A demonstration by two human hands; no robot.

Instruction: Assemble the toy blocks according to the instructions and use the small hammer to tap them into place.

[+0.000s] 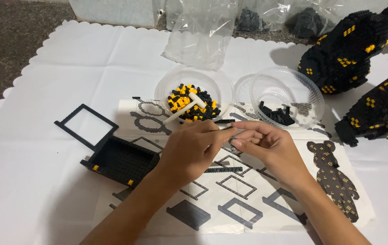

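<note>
Tiny black brick strip pinched between both hands over the instruction sheet

Both forearms are angled in from the bottom edge, meeting mid-frame. The left hand (pixel 194 147) is curled, fingertips closed on the thin black strip (pixel 225 121); the right hand (pixel 266 143) is pinched onto its other end. The strip is held roughly level, long axis left-right, above the instruction sheet (pixel 230 199). Further back a bowl of black and yellow bricks (pixel 193 93) can be seen.
</note>
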